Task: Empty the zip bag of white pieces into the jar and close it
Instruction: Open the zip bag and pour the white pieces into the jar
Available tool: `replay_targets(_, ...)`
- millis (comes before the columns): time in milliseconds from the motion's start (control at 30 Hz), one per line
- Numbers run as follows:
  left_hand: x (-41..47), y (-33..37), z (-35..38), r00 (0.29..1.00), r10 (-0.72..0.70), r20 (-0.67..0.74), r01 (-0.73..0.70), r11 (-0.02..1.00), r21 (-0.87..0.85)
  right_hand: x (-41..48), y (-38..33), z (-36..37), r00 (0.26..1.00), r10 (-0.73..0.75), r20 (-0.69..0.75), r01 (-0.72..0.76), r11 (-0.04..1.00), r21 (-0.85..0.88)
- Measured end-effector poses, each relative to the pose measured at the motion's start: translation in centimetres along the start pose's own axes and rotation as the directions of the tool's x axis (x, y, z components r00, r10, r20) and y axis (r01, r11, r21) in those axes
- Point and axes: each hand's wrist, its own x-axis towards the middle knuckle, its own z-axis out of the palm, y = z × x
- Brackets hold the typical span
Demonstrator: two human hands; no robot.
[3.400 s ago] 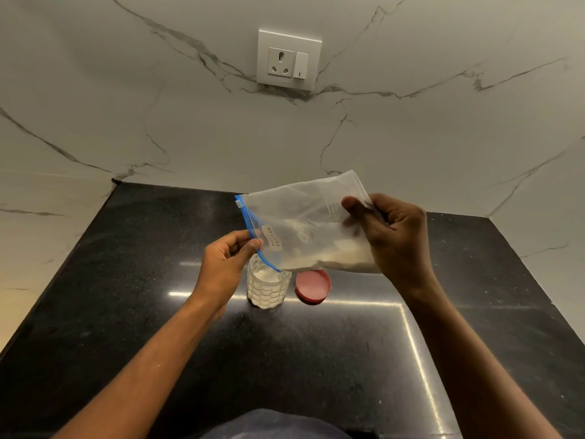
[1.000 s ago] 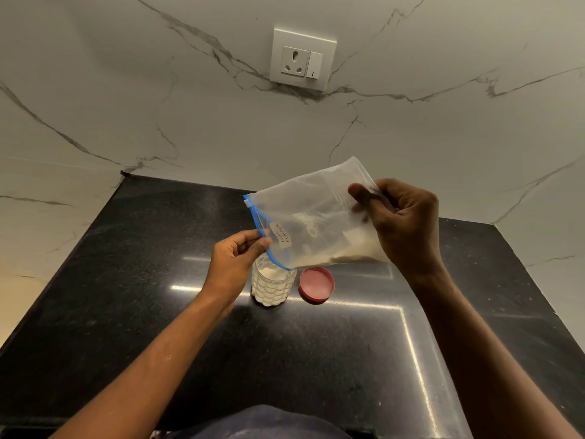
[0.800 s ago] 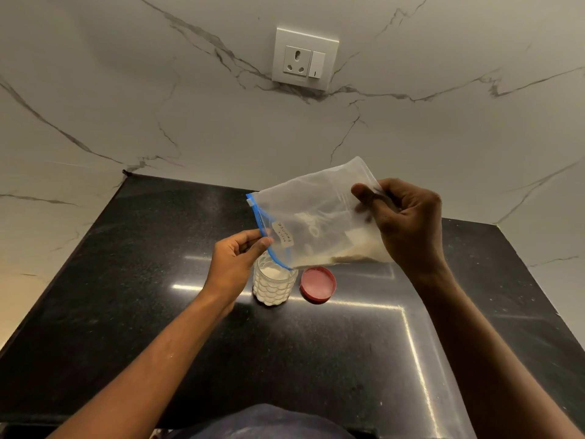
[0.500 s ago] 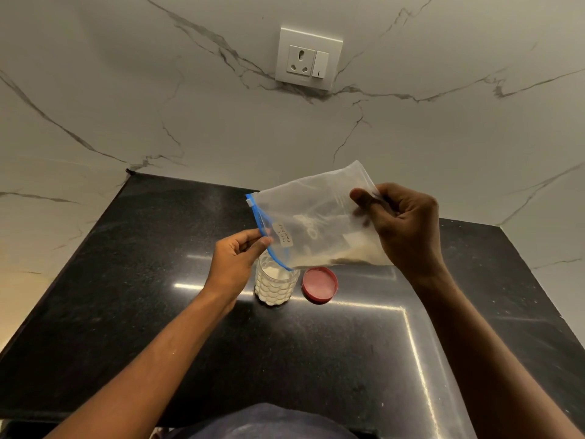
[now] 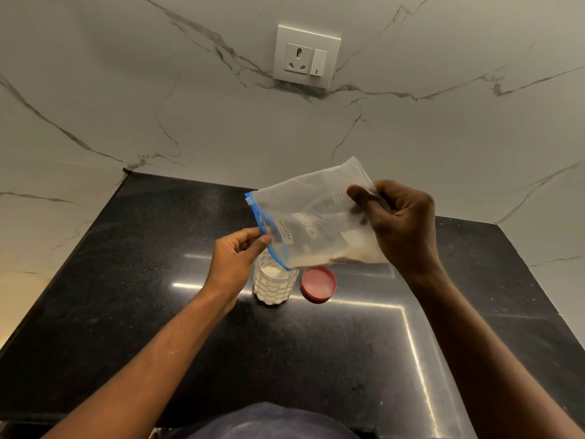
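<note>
A clear zip bag (image 5: 311,217) with a blue zip strip is held tilted above the counter, its mouth pointing down to the left. My left hand (image 5: 236,256) pinches the blue mouth edge right over an open, dimpled clear jar (image 5: 274,285). My right hand (image 5: 400,226) grips the bag's far upper end. A small heap of white pieces lies along the bag's lower edge near my right hand. White pieces fill most of the jar. The jar's red lid (image 5: 318,284) lies flat on the counter just right of the jar.
The black polished countertop (image 5: 152,312) ends at a white marbled wall on the left, back and right. A white wall socket (image 5: 306,57) is set in the back wall above. A dark garment shows at the bottom edge.
Since the oldest frame less white material remains in the bag and the jar holds more. Over the last second the bag and both hands have stayed almost still.
</note>
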Motion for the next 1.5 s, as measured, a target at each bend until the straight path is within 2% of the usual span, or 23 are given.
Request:
replay_targets(100,0.0,-0.5,-0.2,0.999,-0.014,-0.031,0.014,1.000,0.004,0.0,0.2,0.0,0.997,0.048,0.067,-0.045,0.998,-0.034)
replay_targets(167,-0.1,-0.9,-0.3,0.997,-0.035,-0.072,0.035,0.999,-0.004,0.0,0.5,-0.3,0.972,0.147,0.186,-0.126,0.985,-0.117)
replay_targets(267,-0.2,-1.5,-0.5,0.991,-0.059,-0.119,0.060,0.998,0.010,-1.0,1.2,-0.6,0.849,0.322,0.419,-0.209,0.933,-0.292)
replay_targets(333,-0.2,-1.8,-0.6,0.988,-0.082,-0.134,0.084,0.996,0.012,-2.0,1.7,-0.5,0.757,0.408,0.510,-0.264,0.905,-0.333)
replay_targets(400,-0.2,-2.1,-0.5,0.986,-0.096,-0.139,0.099,0.995,0.009,-2.9,2.3,-0.5,0.722,0.439,0.535,-0.281,0.893,-0.352)
replay_targets(533,0.0,-2.3,-0.6,0.984,-0.104,-0.143,0.107,0.994,0.011,-3.7,3.5,-0.9,0.697,0.482,0.531,-0.370,0.876,-0.310)
replay_targets(633,0.1,-2.4,-0.7,0.984,-0.109,-0.144,0.111,0.994,0.006,-4.7,4.9,-0.5,0.645,0.574,0.504,-0.411,0.817,-0.405)
replay_targets(700,0.1,-2.5,-0.6,0.984,-0.108,-0.143,0.111,0.994,0.011,-5.3,5.6,-0.6,0.669,0.602,0.437,-0.444,0.794,-0.415)
replay_targets(733,0.2,-2.4,-0.5,0.984,-0.107,-0.143,0.110,0.994,0.016,-5.3,5.8,-0.8,0.715,0.575,0.397,-0.449,0.814,-0.369)
replay_targets(833,0.3,-2.3,-0.8,0.984,-0.100,-0.149,0.104,0.994,0.018,-5.0,5.4,-1.5,0.868,0.431,0.245,-0.396,0.900,-0.181)
replay_targets(933,0.3,-2.4,-0.9,0.985,-0.089,-0.149,0.092,0.996,0.015,-4.6,4.2,-1.6,0.940,0.323,0.113,-0.321,0.946,-0.031)
replay_targets(1067,0.1,-2.2,-0.7,0.989,-0.075,-0.128,0.076,0.997,0.004,-4.6,2.7,-0.6,0.968,0.246,0.043,-0.250,0.963,0.099)
replay_targets(1233,-0.2,-2.1,-0.9,0.993,-0.081,-0.091,0.081,0.997,0.000,-4.1,2.1,0.2,0.984,0.172,-0.044,-0.171,0.985,0.028)
replay_targets(1500,-0.3,-1.5,-0.8,0.992,-0.080,-0.095,0.076,0.996,-0.044,-2.7,1.6,0.7,0.996,0.080,-0.035,-0.080,0.997,-0.015)
